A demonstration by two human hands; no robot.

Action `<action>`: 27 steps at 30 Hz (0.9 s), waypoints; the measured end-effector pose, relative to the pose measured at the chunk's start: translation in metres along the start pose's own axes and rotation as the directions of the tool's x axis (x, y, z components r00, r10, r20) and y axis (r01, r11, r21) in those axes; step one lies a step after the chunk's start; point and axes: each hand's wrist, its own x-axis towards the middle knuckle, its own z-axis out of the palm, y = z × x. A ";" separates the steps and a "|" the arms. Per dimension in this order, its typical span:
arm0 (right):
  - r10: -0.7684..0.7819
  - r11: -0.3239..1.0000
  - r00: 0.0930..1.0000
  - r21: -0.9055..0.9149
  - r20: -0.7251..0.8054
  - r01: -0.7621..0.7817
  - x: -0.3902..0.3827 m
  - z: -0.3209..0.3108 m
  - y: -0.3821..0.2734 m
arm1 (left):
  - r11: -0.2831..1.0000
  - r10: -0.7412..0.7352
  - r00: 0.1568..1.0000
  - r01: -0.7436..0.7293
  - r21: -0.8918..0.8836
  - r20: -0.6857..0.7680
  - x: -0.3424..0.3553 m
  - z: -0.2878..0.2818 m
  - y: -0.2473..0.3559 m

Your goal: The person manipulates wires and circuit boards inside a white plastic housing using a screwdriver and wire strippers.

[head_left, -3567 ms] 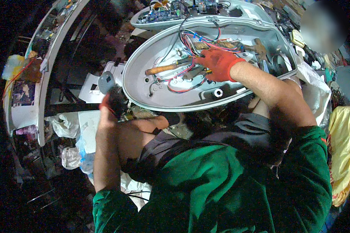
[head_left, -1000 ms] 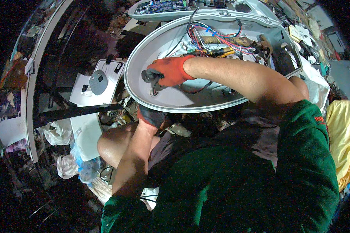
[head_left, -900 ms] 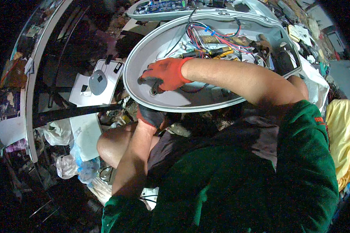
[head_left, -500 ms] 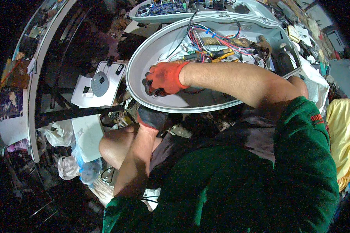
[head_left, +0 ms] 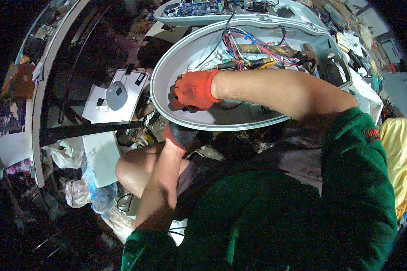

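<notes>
A large grey oval housing (head_left: 160, 103) with a raised rim lies open in front of me. Inside its left end is my right hand (head_left: 194, 91), in a red work glove with black fingertips, its fingers curled down; whatever they hold is hidden. My left hand (head_left: 182, 137), gloved in black and red, is under the housing's near left rim, its fingers out of sight. Beyond the right hand, a bundle of coloured wires (head_left: 233, 43) spills over hand tools, among them pliers with yellow-and-black handles (head_left: 260, 62) and a hammer (head_left: 305, 56).
Behind the housing, its hinged lid (head_left: 167, 16) carries a circuit board (head_left: 199, 7). To the left, a grey rounded plate (head_left: 117, 95) rests on white sheets (head_left: 92, 110). Plastic bags (head_left: 104, 196) and a pale panel (head_left: 100, 160) lie lower left. Yellow cloth (head_left: 391, 167) is at far right.
The housing has shifted slightly to the right, and both hands with it. My right hand stays curled inside, my left under the rim.
</notes>
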 end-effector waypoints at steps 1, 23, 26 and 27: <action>-0.020 1.000 0.999 0.016 -0.028 0.021 0.000 0.003 0.001 | 1.000 -0.010 1.000 0.010 0.017 -0.008 -0.002 0.002 0.003; 0.757 0.631 0.649 0.179 0.073 -0.755 -0.216 -0.056 0.017 | 0.787 -0.389 0.784 0.556 0.268 -0.484 0.001 -0.105 -0.118; 0.720 0.686 0.691 0.209 -0.063 -0.697 -0.238 -0.047 0.022 | 0.822 -0.362 0.771 0.529 0.210 -0.524 -0.014 -0.133 -0.130; 0.736 0.674 0.670 0.191 -0.094 -0.714 -0.260 -0.036 0.018 | 0.855 -0.414 0.764 0.512 0.075 -0.496 0.002 -0.106 -0.116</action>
